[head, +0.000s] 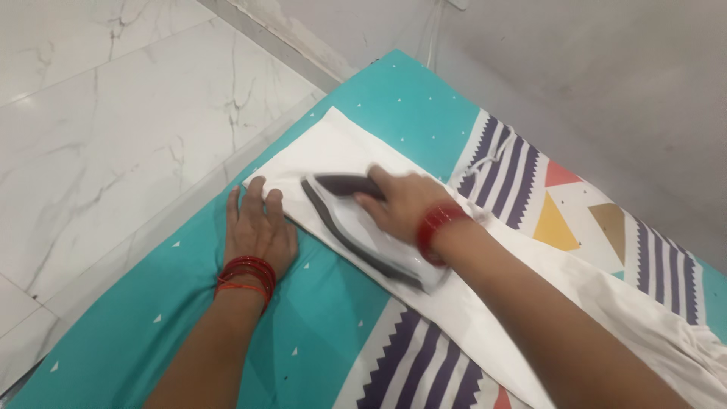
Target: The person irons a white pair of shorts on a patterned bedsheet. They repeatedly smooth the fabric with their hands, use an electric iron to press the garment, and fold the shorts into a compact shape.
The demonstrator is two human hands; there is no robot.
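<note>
Pressing is the step in hand in the head view: your right hand grips the iron by its handle on the white cloth, mid-scene on the teal patterned sheet. Your left hand lies open and flat, pinning the cloth's near-left edge. The next stroke probably calls for that edge held taut and fingers kept off the soleplate's path.

A white electric iron with a dark grey handle and dark sole edge lies soleplate-down on a white cloth garment, its pointed nose turned toward the far left edge of the bed. The garment is a long, flat strip of plain fabric running diagonally across the teal patterned sheet, its squared end near the bed's left edge, its other end bunched in folds at the near right corner.
</note>
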